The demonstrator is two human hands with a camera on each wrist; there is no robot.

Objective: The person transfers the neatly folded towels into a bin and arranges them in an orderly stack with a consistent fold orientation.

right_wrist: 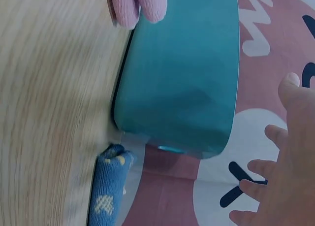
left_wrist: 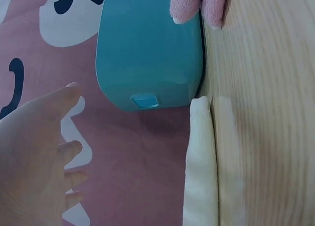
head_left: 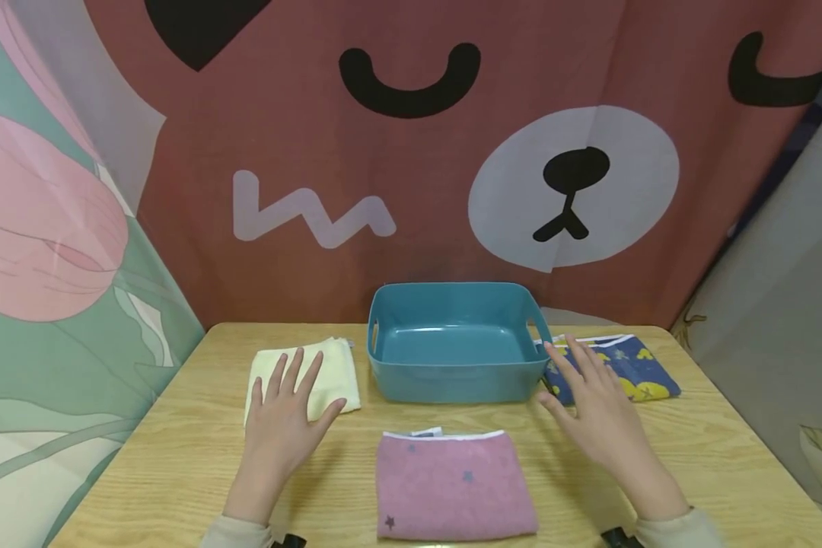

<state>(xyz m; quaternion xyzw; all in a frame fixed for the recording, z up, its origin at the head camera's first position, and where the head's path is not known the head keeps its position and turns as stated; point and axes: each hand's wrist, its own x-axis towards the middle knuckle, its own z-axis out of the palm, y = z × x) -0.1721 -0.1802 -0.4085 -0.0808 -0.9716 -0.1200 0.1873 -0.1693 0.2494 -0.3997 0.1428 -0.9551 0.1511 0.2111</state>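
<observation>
My left hand [head_left: 284, 426] hovers with fingers spread, in front of and overlapping a folded pale yellow towel [head_left: 332, 380] in the head view. In the left wrist view this hand is raised off the table, holding nothing. The right hand [head_left: 596, 411] is likewise spread and empty, near a folded blue towel with yellow patterns [head_left: 647, 373]. Between the two hands lies a folded pink towel [head_left: 455, 487] with small stars and a white edge. Behind it stands a teal plastic basket [head_left: 455, 384] with handle holes at its ends; no contents show inside.
All of this rests on a light wooden table [head_left: 712, 457]. A curtain with a bear face [head_left: 425, 259] hangs right behind the table's far edge. Patterned fabric [head_left: 62, 358] hangs at the left, and a greyish curtain [head_left: 788, 251] at the right.
</observation>
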